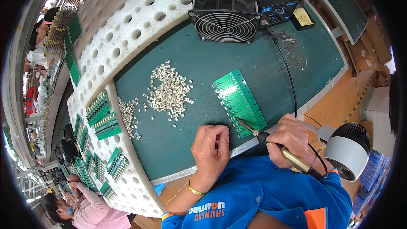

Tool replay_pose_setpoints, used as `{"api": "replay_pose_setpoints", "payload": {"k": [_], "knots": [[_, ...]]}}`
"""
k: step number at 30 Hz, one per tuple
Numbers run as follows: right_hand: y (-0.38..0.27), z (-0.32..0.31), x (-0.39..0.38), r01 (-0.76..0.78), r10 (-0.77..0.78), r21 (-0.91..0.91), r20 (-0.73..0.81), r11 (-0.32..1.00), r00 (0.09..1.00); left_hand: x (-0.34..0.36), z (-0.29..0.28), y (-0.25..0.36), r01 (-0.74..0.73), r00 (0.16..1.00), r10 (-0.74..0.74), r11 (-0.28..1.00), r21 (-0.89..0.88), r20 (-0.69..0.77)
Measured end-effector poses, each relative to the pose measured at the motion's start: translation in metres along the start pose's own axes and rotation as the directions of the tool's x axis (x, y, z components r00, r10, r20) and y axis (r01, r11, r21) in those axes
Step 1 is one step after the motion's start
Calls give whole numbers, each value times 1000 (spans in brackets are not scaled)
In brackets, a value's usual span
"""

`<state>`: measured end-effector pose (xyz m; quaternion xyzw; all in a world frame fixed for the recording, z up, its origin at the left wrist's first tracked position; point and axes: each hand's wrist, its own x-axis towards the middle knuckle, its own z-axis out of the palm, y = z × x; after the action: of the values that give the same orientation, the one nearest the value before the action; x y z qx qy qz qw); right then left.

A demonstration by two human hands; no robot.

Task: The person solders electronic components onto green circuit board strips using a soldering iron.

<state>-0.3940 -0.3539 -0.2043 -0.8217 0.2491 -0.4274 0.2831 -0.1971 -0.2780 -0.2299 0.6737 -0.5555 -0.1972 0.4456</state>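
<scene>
A green circuit board panel (239,101) lies on the dark green work mat, with small metal parts along its left edge. My right hand (289,138) is closed around a soldering iron (296,160), whose tip touches or hovers just over the lower part of the panel. Beside the panel's lower left edge, my left hand (210,148) pinches a thin solder wire (229,124), its end close to the iron's tip. Whether tip and wire meet is too small to tell. A heap of small silver metal parts (169,91) lies left of the panel.
A black fan (226,19) and a soldering station (271,6) stand at the back; the iron's cord (286,68) crosses the mat. White perforated foam (108,55) on the left carries several boards (107,126). A white round device (349,150) stands right. A co-worker (97,203) sits lower left.
</scene>
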Motion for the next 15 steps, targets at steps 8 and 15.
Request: {"api": "replay_pose_setpoints", "payload": {"k": [8, 15], "knots": [[0, 2, -2, 6, -6, -12, -4, 1000, 1000, -3, 2, -1, -6, 1000, 6, 1000, -5, -10], [1, 4, -2, 6, -7, -15, -5, 1000, 1000, -2, 6, -3, -21, 999, 20, 1000, -1, -30]]}}
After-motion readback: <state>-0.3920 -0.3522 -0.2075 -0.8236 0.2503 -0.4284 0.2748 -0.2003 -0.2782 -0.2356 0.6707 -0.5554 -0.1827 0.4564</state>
